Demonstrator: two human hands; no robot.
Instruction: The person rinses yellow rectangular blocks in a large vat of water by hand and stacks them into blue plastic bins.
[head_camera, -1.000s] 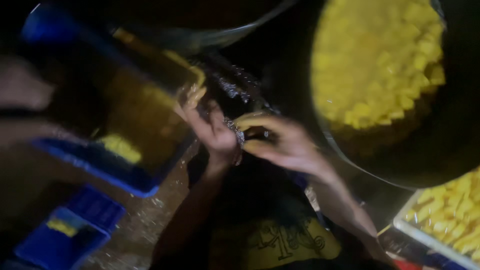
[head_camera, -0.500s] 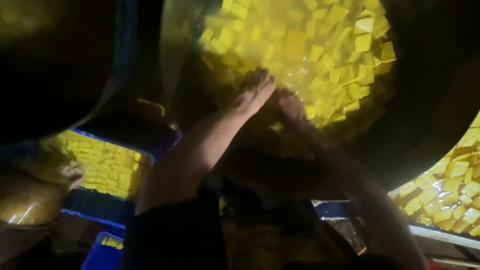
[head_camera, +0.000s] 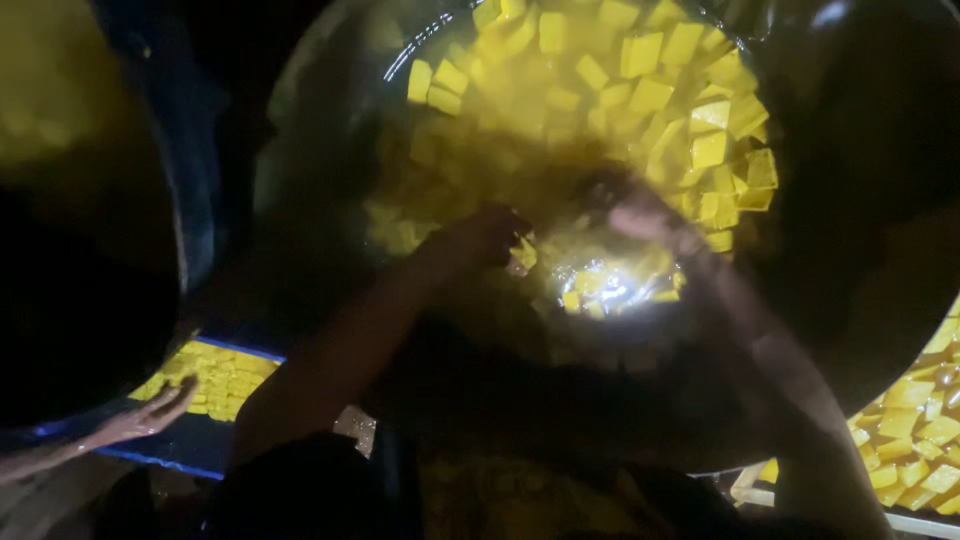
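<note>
A large round metal pan (head_camera: 330, 150) holds yellowish liquid and many yellow cubes (head_camera: 640, 60). Both my arms reach into it from below. My left hand (head_camera: 478, 238) is curled at the liquid's surface near the pan's middle, with a yellow cube just beside its fingers. My right hand (head_camera: 648, 222) is blurred and dips among the cubes a little to the right, above a bright patch of rippling liquid (head_camera: 600, 285). The dim light hides whether either hand holds a cube.
Another large dark pan (head_camera: 90, 250) fills the left side. Below it a blue crate (head_camera: 215, 345) holds yellow cubes, and another person's hand (head_camera: 140, 420) rests at its edge. A tray of yellow cubes (head_camera: 915, 430) sits at the lower right.
A second ago my hands were together beside the blue crate. They have since reached up into the big pan and moved apart, the right one now deeper among the cubes.
</note>
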